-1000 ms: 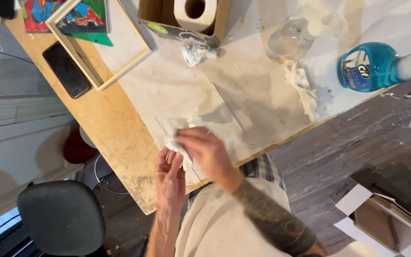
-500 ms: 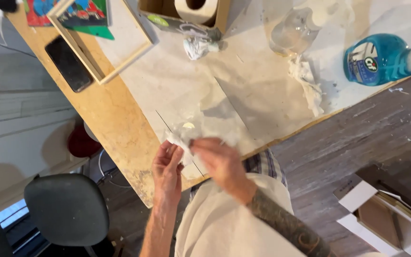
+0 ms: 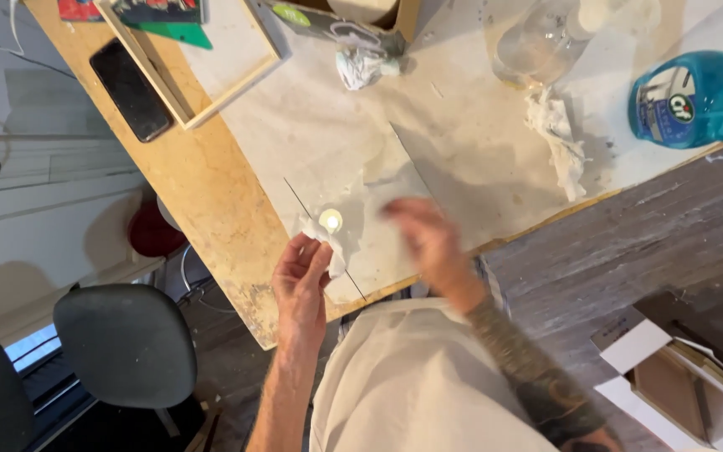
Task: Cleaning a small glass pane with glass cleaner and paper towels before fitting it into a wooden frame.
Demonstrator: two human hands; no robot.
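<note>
While my left hand (image 3: 301, 280) pinches a crumpled white wipe (image 3: 325, 238) at the near edge of the glass pane (image 3: 395, 180), my blurred right hand (image 3: 422, 238) hovers over it, finger state indeterminate; judged: wiping partly done, smears remain.

Soft, even daylight falls on the pale table (image 3: 462, 142). A bright glare spot glows just beside the left hand (image 3: 301, 280). The right hand (image 3: 424, 238) is motion-blurred. Faint shadows spread right of the clear bottle (image 3: 537, 42).
</note>
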